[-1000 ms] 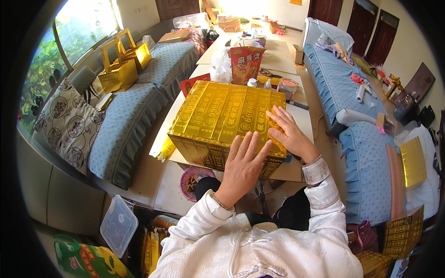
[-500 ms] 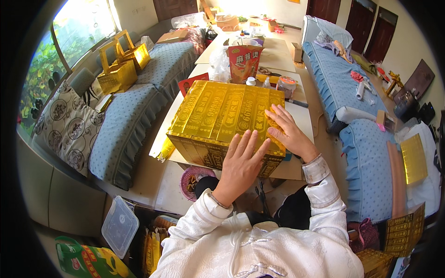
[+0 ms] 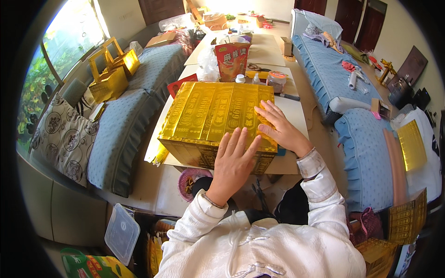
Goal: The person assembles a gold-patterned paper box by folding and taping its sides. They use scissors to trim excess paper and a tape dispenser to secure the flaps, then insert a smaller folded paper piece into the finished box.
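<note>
A large box covered in shiny embossed gold paper (image 3: 208,111) stands on the white table board (image 3: 294,123) in front of me. My left hand (image 3: 235,160) lies against its near top edge, fingers stretched out and slightly apart. On the box's right side of the top rests my right hand (image 3: 285,129), its fingers spread flat on the gold surface. Neither hand grips anything. The near face of the box is partly hidden behind my left hand.
Behind the box are a red food packet (image 3: 232,60), a lidded jar (image 3: 276,81) and a knife (image 3: 290,97). Blue-covered sofas (image 3: 130,125) flank the table; gold paper baskets (image 3: 108,84) sit on the left one. A pink basket (image 3: 187,183) is below the table's edge.
The view has shifted slightly, so the box and table appear a little further left. Both hands stay on the box, with almost the same finger pose.
</note>
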